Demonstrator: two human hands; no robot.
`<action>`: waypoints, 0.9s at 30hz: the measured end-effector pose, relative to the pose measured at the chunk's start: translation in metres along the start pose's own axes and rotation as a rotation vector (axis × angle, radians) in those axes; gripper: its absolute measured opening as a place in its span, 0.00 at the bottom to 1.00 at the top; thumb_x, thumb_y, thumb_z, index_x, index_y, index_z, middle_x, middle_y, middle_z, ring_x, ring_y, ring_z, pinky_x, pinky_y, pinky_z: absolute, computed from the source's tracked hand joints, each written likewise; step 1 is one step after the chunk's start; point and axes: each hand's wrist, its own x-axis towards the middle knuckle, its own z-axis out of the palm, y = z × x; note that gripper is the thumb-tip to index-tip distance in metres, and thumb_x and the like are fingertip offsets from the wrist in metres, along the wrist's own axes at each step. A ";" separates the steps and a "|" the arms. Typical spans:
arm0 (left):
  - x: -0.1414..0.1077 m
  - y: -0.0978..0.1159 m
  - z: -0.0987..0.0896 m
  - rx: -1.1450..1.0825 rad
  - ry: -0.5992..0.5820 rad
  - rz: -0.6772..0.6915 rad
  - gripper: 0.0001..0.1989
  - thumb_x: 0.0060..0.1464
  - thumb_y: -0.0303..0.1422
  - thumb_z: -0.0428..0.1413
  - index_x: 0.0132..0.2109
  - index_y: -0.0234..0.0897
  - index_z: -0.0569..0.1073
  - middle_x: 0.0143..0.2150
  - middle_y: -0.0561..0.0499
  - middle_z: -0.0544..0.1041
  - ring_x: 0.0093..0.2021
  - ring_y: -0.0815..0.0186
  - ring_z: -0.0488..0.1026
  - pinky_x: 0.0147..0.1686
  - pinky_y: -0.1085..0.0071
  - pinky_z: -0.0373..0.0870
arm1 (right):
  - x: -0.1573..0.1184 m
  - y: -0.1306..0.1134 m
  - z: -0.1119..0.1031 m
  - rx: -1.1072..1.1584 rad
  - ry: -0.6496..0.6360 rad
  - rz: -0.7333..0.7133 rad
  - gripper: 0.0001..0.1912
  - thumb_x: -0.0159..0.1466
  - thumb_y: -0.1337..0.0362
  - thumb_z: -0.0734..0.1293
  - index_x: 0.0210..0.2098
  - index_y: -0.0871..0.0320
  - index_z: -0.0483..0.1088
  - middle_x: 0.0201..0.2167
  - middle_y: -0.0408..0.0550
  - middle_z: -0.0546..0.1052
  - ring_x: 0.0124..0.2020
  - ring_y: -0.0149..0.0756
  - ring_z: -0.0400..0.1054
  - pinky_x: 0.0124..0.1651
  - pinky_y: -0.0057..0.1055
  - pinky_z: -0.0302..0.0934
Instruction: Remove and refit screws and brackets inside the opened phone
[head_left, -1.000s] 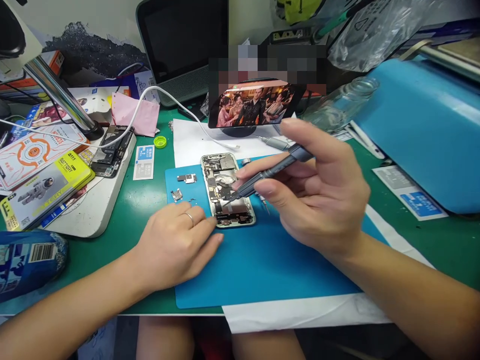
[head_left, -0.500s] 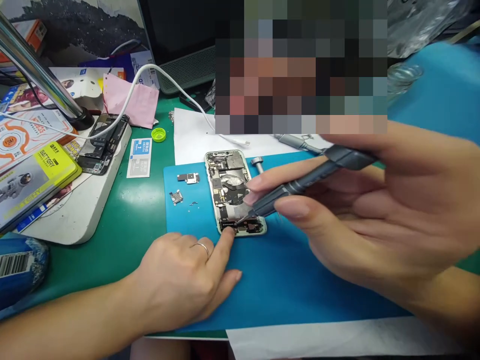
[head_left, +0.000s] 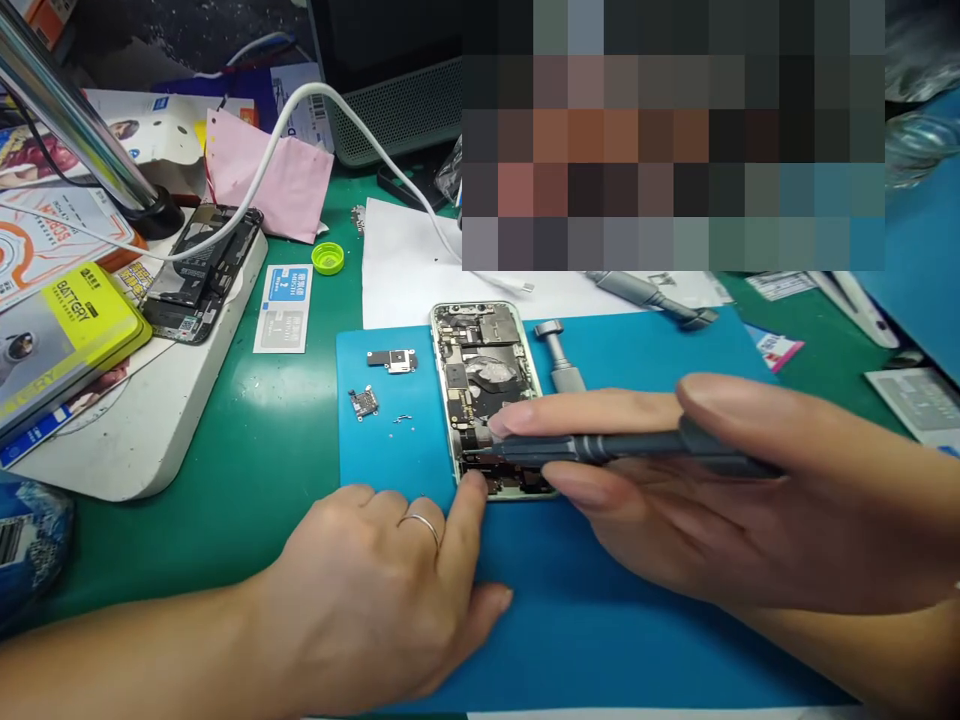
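The right hand (head_left: 720, 500) is closed narrowly on a dark screwdriver (head_left: 592, 449), with one finger along its upper side, the thumb below and another finger at its rear end. The tool lies nearly level across the lower part of an opened phone (head_left: 487, 370), its tip just beyond the left index fingertip; contact at the tip cannot be confirmed. The left hand (head_left: 382, 590) has its index finger extended onto the phone's lower left edge, with the thumb spread apart from it; the state of the fingers curled beneath the palm cannot be seen. The phone's upper edge lies beyond all fingers, while its lower right corner is partly covered by the right hand. A disc-topped tool (head_left: 559, 355) lies just beyond the right fingers, near the phone's right edge, narrowing the room there. Beyond the left knuckles, a metal bracket (head_left: 392, 361) and a small metal part (head_left: 364, 402) occupy the strip between phone and left edge of the blue mat (head_left: 570, 610). The mat's broadest stretch runs from the left thumb toward the near side, below the right palm.
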 end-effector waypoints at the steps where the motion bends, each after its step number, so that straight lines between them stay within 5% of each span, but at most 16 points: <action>1: 0.000 0.000 0.000 0.003 -0.001 -0.001 0.23 0.69 0.40 0.46 0.57 0.23 0.72 0.28 0.51 0.77 0.21 0.61 0.73 0.16 0.62 0.67 | 0.000 0.000 0.000 0.020 -0.018 -0.056 0.25 0.69 0.67 0.66 0.65 0.51 0.65 0.45 0.47 0.84 0.43 0.37 0.81 0.48 0.30 0.80; 8: -0.001 0.001 0.000 0.013 0.025 0.011 0.21 0.68 0.39 0.49 0.55 0.25 0.72 0.27 0.53 0.76 0.21 0.63 0.72 0.16 0.64 0.66 | 0.011 -0.005 0.001 -0.032 -0.086 -0.097 0.27 0.70 0.69 0.64 0.68 0.57 0.61 0.41 0.51 0.84 0.42 0.35 0.81 0.46 0.27 0.79; 12: 0.000 -0.001 0.001 0.025 0.051 0.022 0.18 0.69 0.38 0.47 0.52 0.26 0.72 0.26 0.53 0.75 0.21 0.63 0.72 0.17 0.64 0.66 | 0.014 -0.003 0.004 -0.012 0.021 -0.186 0.36 0.70 0.72 0.64 0.73 0.54 0.50 0.42 0.52 0.84 0.44 0.34 0.81 0.46 0.27 0.79; 27: 0.000 -0.004 -0.001 -0.041 0.061 0.023 0.19 0.71 0.38 0.45 0.53 0.25 0.71 0.26 0.51 0.76 0.22 0.64 0.74 0.19 0.65 0.71 | 0.023 -0.006 -0.005 0.059 -0.049 -0.128 0.42 0.66 0.77 0.67 0.74 0.54 0.48 0.45 0.55 0.83 0.44 0.36 0.81 0.45 0.31 0.80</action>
